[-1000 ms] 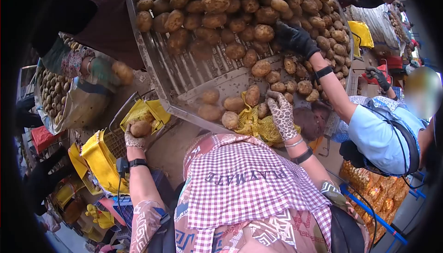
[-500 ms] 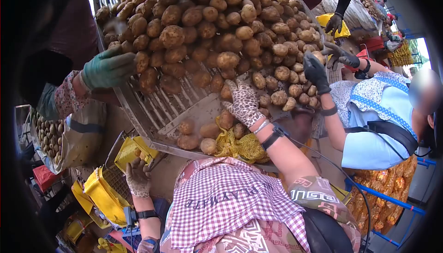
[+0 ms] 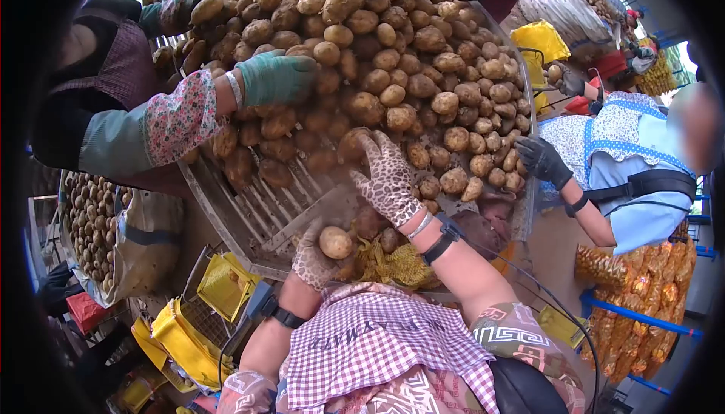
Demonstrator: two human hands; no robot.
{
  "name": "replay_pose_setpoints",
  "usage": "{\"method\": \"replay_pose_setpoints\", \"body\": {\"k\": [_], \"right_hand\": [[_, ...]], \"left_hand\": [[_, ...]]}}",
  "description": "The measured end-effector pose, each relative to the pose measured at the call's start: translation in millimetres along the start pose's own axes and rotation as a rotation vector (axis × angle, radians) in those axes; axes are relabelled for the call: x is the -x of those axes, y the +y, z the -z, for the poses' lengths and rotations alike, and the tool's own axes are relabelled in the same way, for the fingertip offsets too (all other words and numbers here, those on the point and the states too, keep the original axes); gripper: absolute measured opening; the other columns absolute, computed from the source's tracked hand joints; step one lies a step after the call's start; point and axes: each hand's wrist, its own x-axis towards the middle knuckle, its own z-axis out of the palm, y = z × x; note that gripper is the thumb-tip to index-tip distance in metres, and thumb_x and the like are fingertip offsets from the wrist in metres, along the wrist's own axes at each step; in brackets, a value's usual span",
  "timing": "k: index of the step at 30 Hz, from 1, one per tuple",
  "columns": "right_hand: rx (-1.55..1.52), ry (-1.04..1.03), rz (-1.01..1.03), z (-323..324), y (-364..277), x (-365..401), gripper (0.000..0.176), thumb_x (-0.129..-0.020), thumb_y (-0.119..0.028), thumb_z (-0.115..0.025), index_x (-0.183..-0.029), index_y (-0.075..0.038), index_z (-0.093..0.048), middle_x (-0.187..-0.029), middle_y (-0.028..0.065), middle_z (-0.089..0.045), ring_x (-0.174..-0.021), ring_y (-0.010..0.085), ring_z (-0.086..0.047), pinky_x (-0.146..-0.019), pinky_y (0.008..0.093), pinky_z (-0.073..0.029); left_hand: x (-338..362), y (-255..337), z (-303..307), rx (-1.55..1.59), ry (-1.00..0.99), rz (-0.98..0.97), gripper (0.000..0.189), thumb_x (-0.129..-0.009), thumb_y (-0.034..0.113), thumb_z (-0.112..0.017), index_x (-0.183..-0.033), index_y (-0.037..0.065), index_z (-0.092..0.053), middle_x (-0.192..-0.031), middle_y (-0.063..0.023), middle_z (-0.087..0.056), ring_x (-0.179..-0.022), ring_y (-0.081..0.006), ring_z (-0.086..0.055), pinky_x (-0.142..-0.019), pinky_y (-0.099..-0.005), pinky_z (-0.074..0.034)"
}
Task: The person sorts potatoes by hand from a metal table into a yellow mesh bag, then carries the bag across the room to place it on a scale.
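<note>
My left hand (image 3: pixel 312 261), in a leopard-print glove, is closed around a pale brown potato (image 3: pixel 335 242) at the near edge of the slatted metal sorting table (image 3: pixel 226 240). Farther in, my right hand (image 3: pixel 388 180) wears a matching glove. Its fingers are stretched and apart, with the fingertips against a brown potato (image 3: pixel 353 145) at the front of the heap (image 3: pixel 377 59). Just below that hand lies a yellow mesh bag (image 3: pixel 393 263), with a few potatoes by its opening. Dark, purplish material (image 3: pixel 483 225) is bunched to the right of my wrist.
A co-worker's green-gloved hand (image 3: pixel 278 78) reaches over the heap from the left. Another person's black-gloved hand (image 3: pixel 542 161) is at the right rim. Yellow crates (image 3: pixel 226 278) stand at lower left, filled orange mesh bags (image 3: pixel 642 301) at lower right, and a potato sack (image 3: pixel 151 240) far left.
My left hand has come up from beside the crates to the table and now holds a potato. My right hand remains near the heap's front. The green-gloved hand has moved right over the potatoes.
</note>
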Motion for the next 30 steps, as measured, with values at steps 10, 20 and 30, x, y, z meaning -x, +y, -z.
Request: {"method": "replay_pose_setpoints", "body": {"k": [10,20,30], "right_hand": [[-0.075,-0.317,-0.203,16.1,-13.6,-28.1,0.064,-0.071,-0.039,-0.076,-0.126,-0.012,-0.058,-0.123,0.0236,-0.055,-0.111,0.0332,-0.056,-0.094,0.0422,-0.046],[0.053,0.162,-0.123,22.6,56.5,-36.1,0.065,-0.078,-0.029,-0.073,-0.13,0.0,-0.047,-0.134,0.0239,-0.046,-0.124,0.0373,-0.044,-0.107,0.0432,-0.035],[-1.927,-0.091,-0.898,40.0,55.2,-14.0,0.058,-0.091,-0.052,-0.053,-0.12,-0.001,-0.052,-0.105,0.0187,-0.064,-0.089,0.0325,-0.066,-0.076,0.0427,-0.057]], "left_hand": [[12.3,16.1,-44.8,-0.123,-0.102,-0.146,0.061,-0.085,0.036,-0.065,-0.132,0.002,-0.046,-0.116,-0.0212,-0.059,-0.095,-0.0362,-0.063,-0.079,-0.0493,-0.056],[18.5,5.7,8.0,0.056,-0.293,0.158,0.077,-0.087,0.055,-0.059,-0.142,0.007,-0.037,-0.131,-0.0169,-0.052,-0.091,-0.0243,-0.057,-0.065,-0.0388,-0.047],[37.1,2.2,-22.9,0.135,-0.325,0.054,0.088,-0.08,0.073,-0.051,-0.137,0.006,-0.044,-0.145,-0.0181,-0.039,-0.132,-0.0361,-0.039,-0.099,-0.0568,-0.041]]}}
